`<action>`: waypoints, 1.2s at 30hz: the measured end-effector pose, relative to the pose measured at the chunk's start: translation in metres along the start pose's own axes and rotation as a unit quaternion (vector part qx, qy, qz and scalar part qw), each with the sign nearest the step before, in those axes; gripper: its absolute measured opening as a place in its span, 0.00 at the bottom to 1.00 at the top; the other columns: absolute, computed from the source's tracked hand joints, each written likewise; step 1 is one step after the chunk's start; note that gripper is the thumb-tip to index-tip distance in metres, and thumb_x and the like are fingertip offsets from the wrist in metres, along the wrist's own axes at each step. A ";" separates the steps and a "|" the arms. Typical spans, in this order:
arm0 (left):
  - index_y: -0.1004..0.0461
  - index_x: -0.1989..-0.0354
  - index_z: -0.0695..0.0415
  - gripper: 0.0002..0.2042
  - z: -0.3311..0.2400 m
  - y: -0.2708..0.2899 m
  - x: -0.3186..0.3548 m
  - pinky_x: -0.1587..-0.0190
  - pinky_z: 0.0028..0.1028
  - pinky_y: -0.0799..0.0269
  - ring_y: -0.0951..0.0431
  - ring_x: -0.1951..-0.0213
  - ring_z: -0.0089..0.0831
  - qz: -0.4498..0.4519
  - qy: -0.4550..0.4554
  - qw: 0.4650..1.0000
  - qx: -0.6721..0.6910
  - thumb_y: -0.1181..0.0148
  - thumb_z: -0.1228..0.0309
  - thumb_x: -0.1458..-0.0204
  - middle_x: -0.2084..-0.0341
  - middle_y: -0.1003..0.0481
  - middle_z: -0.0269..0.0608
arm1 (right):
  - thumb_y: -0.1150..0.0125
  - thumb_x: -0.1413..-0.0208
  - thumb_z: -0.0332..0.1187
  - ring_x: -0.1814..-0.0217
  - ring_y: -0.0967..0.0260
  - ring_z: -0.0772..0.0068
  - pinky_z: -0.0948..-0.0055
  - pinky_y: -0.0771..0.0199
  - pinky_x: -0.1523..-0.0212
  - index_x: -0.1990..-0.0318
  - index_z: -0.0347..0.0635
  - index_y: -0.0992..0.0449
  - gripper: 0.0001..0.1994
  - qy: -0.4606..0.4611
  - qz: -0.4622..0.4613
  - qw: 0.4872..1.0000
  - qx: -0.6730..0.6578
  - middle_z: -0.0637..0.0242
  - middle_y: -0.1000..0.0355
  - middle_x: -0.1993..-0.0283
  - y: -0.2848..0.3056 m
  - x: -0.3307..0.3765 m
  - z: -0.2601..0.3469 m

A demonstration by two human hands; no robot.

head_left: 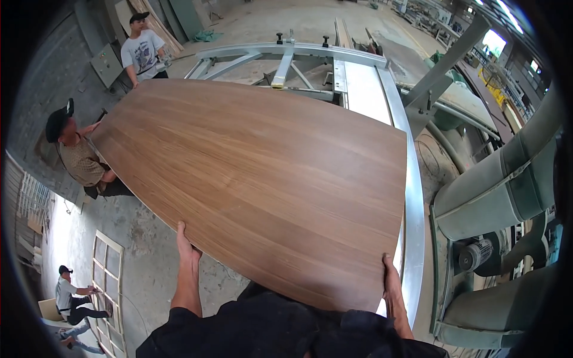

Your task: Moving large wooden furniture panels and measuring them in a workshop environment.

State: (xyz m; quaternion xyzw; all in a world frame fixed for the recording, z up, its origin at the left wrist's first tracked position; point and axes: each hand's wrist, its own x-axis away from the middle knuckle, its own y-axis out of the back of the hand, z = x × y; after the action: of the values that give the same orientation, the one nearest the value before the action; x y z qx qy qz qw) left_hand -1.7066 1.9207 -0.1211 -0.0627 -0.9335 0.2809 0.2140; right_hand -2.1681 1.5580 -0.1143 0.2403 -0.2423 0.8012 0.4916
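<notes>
A large brown wood-grain panel [250,179] spans the middle of the view, its far part over the metal frame of a sliding table [286,59]. My left hand [188,244] grips its near left edge, thumb on top and the other fingers hidden beneath. At the right edge, near the close corner, my right hand [391,277] holds the panel too, its fingers partly hidden. A co-worker in a patterned shirt [80,158] has both hands at the panel's left end. Another person in a white T-shirt [143,53] stands at the far left corner, one hand by the edge.
Along the panel's right side runs a silver metal rail [413,221]. Large grey-green ducts [477,209] and a motor [476,255] stand to the right. At the lower left, a person [65,292] sits by a pale lattice frame [107,280]. A slanted grey post [444,65] rises at the right.
</notes>
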 end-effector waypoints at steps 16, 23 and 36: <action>0.40 0.35 0.60 0.31 0.013 -0.094 -0.018 0.38 0.43 0.34 0.30 0.40 0.44 -0.002 -0.046 0.998 -0.033 0.44 0.54 0.42 0.41 0.32 0.47 | 0.48 0.39 0.54 0.38 0.33 0.59 0.67 0.38 0.36 0.37 0.30 0.35 0.35 0.020 -0.013 0.999 0.025 0.49 0.31 0.39 0.018 -0.061 0.092; 0.39 0.36 0.60 0.32 0.009 -0.122 -0.027 0.39 0.43 0.33 0.30 0.41 0.43 0.003 -0.051 0.998 -0.031 0.41 0.53 0.44 0.41 0.31 0.47 | 0.48 0.39 0.53 0.39 0.33 0.60 0.68 0.39 0.36 0.37 0.30 0.34 0.33 0.010 -0.012 1.000 0.019 0.50 0.31 0.40 0.011 -0.071 0.132; 0.40 0.35 0.58 0.28 0.065 -0.162 -0.056 0.38 0.43 0.34 0.31 0.40 0.43 0.012 0.005 1.000 0.009 0.50 0.55 0.39 0.40 0.32 0.45 | 0.50 0.39 0.54 0.33 0.39 0.57 0.67 0.47 0.32 0.36 0.27 0.37 0.37 0.013 -0.040 0.997 0.058 0.46 0.37 0.35 0.029 -0.159 0.126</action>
State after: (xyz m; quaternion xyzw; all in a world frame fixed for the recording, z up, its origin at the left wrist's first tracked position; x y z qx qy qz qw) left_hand -1.6836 1.7403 -0.1011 -0.0736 -0.9291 0.2915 0.2155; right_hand -2.1120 1.3609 -0.1210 0.2674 -0.1789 0.7965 0.5120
